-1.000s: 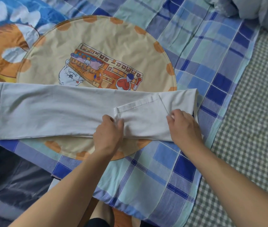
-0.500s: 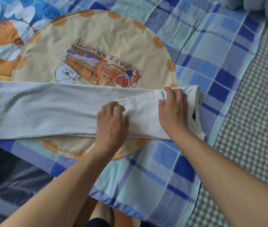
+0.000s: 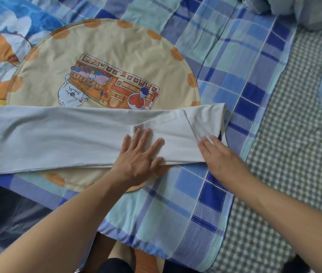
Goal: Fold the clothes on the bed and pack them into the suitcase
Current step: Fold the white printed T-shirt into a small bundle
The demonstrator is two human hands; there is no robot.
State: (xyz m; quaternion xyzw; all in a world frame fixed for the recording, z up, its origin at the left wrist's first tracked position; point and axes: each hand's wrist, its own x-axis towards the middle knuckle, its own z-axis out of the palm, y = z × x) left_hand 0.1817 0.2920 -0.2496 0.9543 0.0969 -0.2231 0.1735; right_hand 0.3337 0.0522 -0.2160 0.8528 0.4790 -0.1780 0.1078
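Head view: my left hand (image 3: pixel 139 154) lies flat, fingers spread, on the shirt (image 3: pixel 57 136), a long strip across the bed (image 3: pixel 225 62); my right hand (image 3: pixel 218 154) presses its right end, fingers straight. Crosswise folds and packing remain; no suitcase shows. Open bed beyond.

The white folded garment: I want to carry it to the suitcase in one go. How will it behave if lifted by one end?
The white folded garment looks thin and soft, so it would probably droop and unfold. It lies long and narrow, so supporting the middle seems wiser. Both the left hand and right hand press it flat, suggesting the folds spring loose easily.
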